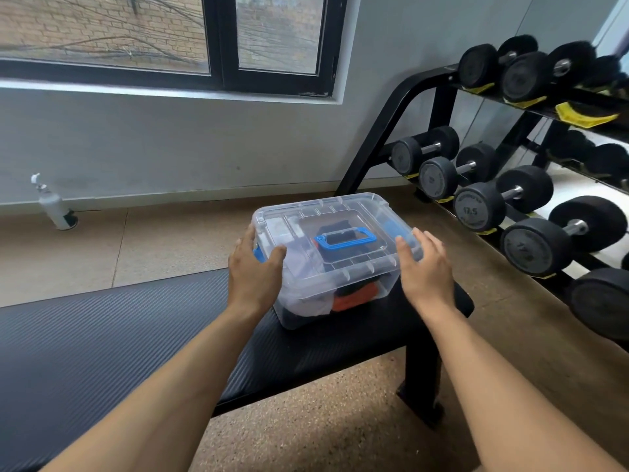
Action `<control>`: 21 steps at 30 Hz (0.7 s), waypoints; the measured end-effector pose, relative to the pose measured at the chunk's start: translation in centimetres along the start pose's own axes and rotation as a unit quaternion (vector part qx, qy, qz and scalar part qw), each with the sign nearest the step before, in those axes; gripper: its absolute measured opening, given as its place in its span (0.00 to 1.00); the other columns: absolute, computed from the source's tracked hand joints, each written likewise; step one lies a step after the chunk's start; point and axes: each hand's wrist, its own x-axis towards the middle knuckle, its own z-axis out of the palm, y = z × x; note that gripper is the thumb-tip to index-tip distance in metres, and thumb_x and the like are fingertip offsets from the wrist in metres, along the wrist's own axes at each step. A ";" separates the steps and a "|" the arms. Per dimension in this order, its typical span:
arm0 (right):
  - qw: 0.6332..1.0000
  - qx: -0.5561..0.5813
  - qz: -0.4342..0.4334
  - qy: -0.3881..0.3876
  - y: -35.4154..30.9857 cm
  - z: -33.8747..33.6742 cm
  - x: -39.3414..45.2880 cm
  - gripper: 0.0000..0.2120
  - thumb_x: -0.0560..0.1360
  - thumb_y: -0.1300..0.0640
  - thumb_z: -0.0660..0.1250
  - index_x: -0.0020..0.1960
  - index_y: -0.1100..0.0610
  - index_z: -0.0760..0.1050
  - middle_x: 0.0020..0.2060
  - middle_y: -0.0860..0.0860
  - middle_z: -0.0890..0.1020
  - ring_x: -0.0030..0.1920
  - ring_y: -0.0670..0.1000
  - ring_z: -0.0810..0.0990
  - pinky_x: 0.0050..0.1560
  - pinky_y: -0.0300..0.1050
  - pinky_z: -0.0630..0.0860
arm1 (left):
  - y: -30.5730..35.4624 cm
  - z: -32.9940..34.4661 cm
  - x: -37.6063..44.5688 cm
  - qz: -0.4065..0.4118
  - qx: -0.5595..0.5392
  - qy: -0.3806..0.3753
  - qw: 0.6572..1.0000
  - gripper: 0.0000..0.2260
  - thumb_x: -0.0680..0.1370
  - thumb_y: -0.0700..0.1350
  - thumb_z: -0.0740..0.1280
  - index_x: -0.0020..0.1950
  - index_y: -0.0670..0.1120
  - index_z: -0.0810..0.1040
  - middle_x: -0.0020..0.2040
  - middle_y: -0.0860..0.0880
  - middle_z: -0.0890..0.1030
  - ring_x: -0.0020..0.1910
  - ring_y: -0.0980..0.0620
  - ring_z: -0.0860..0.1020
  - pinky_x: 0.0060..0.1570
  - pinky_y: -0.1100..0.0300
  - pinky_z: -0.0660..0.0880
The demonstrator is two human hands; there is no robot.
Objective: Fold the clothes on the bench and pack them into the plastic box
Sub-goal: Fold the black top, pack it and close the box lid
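Observation:
A clear plastic box [340, 212] stands on the right end of the black padded bench [102, 335]. Its clear lid is on, with a blue handle [345, 239] lying flat on top. Through the wall I see packed clothes: something orange [355, 298], something white [308, 306] and dark fabric. My left hand [253, 270] grips the box's left side, thumb on the lid, fingers by a blue latch. My right hand [425, 270] rests at the lid's right edge with fingers spread. No loose clothes lie on the visible part of the bench.
A black rack [391, 110] with several dumbbells [476, 206] stands close on the right, just beyond the box. A white bottle [52, 206] sits on the floor by the wall at the left. The bench leg [420, 379] stands on cork-coloured flooring below the box.

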 end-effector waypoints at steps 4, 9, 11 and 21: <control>0.998 0.063 0.005 -0.030 0.3 -0.1 0.3 0.29 0.82 0.39 0.60 0.78 0.52 0.66 0.76 0.52 0.66 0.75 0.52 0.66 0.70 0.49 0.65 | -0.2 -0.1 0.6 -0.010 -0.015 0.009 1.000 0.27 0.77 0.50 0.68 0.76 0.56 0.67 0.71 0.51 0.73 0.68 0.48 0.72 0.67 0.44 0.72; 0.995 0.083 0.025 -0.058 0.1 0.0 0.9 0.30 0.81 0.38 0.59 0.79 0.48 0.63 0.76 0.53 0.66 0.74 0.54 0.67 0.68 0.54 0.67 | 0.0 0.2 1.0 -0.020 -0.049 0.012 0.999 0.25 0.79 0.45 0.68 0.75 0.54 0.68 0.70 0.52 0.73 0.63 0.52 0.74 0.62 0.49 0.75; 0.993 0.090 0.038 -0.071 0.1 0.1 1.2 0.30 0.81 0.37 0.59 0.80 0.46 0.61 0.76 0.53 0.66 0.74 0.55 0.67 0.68 0.56 0.68 | 0.1 0.3 1.0 -0.026 -0.044 0.024 0.998 0.26 0.79 0.47 0.69 0.76 0.54 0.67 0.72 0.51 0.71 0.67 0.49 0.73 0.64 0.50 0.72; 0.979 0.174 0.100 0.013 0.3 0.8 0.8 0.23 0.81 0.42 0.63 0.73 0.48 0.70 0.65 0.50 0.76 0.57 0.48 0.74 0.49 0.44 0.71 | 0.5 0.8 -1.1 -0.027 -0.081 0.074 0.994 0.38 0.76 0.40 0.70 0.81 0.52 0.53 0.79 0.52 0.60 0.76 0.51 0.63 0.71 0.52 0.64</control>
